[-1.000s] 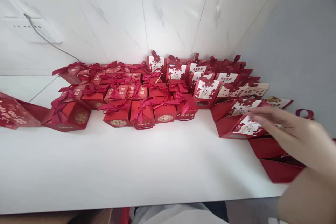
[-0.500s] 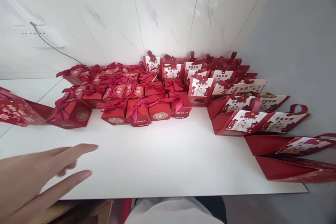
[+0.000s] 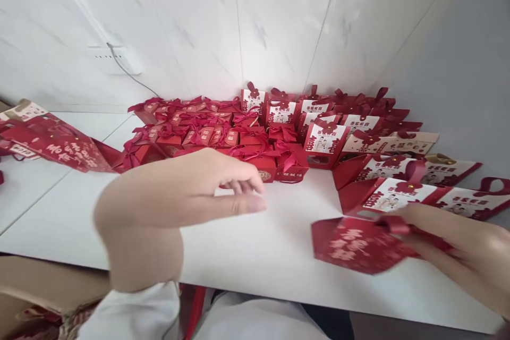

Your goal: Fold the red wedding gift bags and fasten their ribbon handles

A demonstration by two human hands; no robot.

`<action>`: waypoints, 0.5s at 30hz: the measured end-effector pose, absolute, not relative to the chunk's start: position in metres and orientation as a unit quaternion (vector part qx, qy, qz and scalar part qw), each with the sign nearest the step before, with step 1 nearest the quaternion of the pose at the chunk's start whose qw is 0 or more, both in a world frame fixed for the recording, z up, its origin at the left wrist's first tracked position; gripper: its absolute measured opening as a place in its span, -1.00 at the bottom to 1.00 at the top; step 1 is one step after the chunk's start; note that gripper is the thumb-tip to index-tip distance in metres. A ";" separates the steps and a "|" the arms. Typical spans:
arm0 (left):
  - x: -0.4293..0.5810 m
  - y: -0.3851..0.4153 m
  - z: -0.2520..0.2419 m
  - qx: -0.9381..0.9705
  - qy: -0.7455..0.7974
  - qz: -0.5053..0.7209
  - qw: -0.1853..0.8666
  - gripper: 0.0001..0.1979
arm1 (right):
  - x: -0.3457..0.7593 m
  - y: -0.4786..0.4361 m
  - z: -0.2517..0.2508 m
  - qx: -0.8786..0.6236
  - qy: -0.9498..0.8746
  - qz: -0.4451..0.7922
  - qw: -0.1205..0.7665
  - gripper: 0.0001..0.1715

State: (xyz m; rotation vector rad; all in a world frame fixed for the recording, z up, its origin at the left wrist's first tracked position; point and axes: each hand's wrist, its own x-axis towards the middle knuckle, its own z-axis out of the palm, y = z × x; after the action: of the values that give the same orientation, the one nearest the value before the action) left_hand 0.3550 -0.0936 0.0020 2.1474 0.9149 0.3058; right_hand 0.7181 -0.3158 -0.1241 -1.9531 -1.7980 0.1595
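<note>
My left hand (image 3: 207,186) hovers over the middle of the white table, fingers bent and thumb apart from them, with nothing in it. At the right, my right hand (image 3: 450,228) grips a red gift box (image 3: 350,244) with pale lettering near its ribbon handle; motion smears it a little. Just behind that box stand red gift boxes with white printed cards (image 3: 402,196). Beyond my left hand, partly hidden by it, sit rows of small red boxes tied with ribbon bows (image 3: 255,159).
More red gift boxes (image 3: 75,151) lean together at the left on the white table (image 3: 239,244). A cardboard carton (image 3: 51,276) with red items inside stands below the front edge at the lower left. A cable (image 3: 129,71) runs from a wall socket behind the boxes.
My left hand has moved right to the table's middle. My right hand has come into view and taken hold of a red gift box at the right. The view has shifted left.
</note>
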 end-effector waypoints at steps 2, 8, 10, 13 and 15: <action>0.373 -0.087 -0.008 0.875 0.295 0.009 0.384 -0.76 | 0.685 -0.277 -0.107 -0.627 -0.736 0.063 0.248 -0.82; 0.381 -0.089 -0.095 0.810 0.366 0.150 0.434 -0.64 | 0.629 -0.208 -0.124 -0.562 -0.765 0.133 0.284 -0.75; 0.381 -0.098 -0.126 0.790 0.376 0.215 0.434 -0.54 | 0.622 -0.195 -0.144 -0.557 -0.749 0.174 0.315 -0.73; 0.382 -0.107 -0.159 0.775 0.346 0.249 0.466 -0.42 | 0.615 -0.183 -0.169 -0.572 -0.677 0.270 0.377 -0.73; 0.382 -0.108 -0.170 0.762 0.332 0.251 0.497 -0.52 | 0.611 -0.179 -0.180 -0.578 -0.632 0.305 0.416 -0.72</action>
State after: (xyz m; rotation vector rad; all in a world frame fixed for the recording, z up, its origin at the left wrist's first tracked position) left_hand 0.3822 -0.1077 -0.1703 1.8440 0.8030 0.6081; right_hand 0.6111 -0.1788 -0.1802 -1.4522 -1.5874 0.7665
